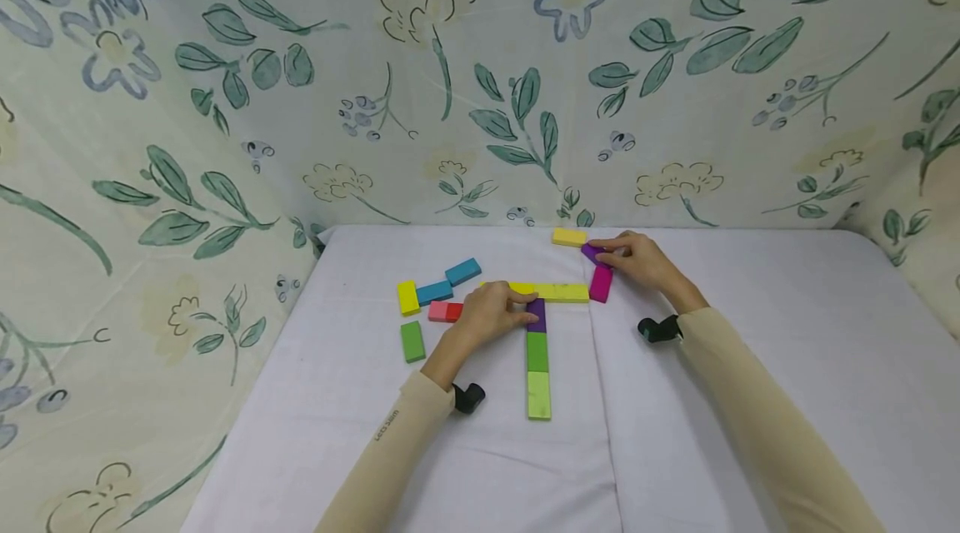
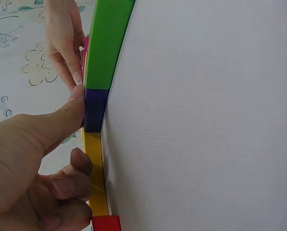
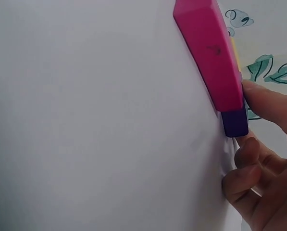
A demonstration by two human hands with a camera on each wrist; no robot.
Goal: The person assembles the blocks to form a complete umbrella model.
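Several coloured blocks form a T on the white-covered table. At the top of its stem, my left hand (image 1: 489, 318) pinches a purple block (image 1: 537, 315) with thumb and index finger. The left wrist view shows the thumb against this purple block (image 2: 95, 110), other fingers curled beside a yellow block (image 2: 96, 173). Below it in the stem lie a green block (image 1: 537, 351) and a light green block (image 1: 538, 396). My right hand (image 1: 643, 260) pinches a second purple block (image 1: 591, 252), slanted between a magenta block (image 1: 601, 284) and a separate yellow block (image 1: 569, 236).
A row of yellow blocks (image 1: 564, 293) crosses the stem's top. Left of my left hand lie a pink block (image 1: 438, 311), a red block (image 1: 454, 312), two blue blocks (image 1: 462, 271), a yellow block (image 1: 408, 297) and a green block (image 1: 412, 341). Floral cloth (image 1: 450, 141) hangs behind the table.
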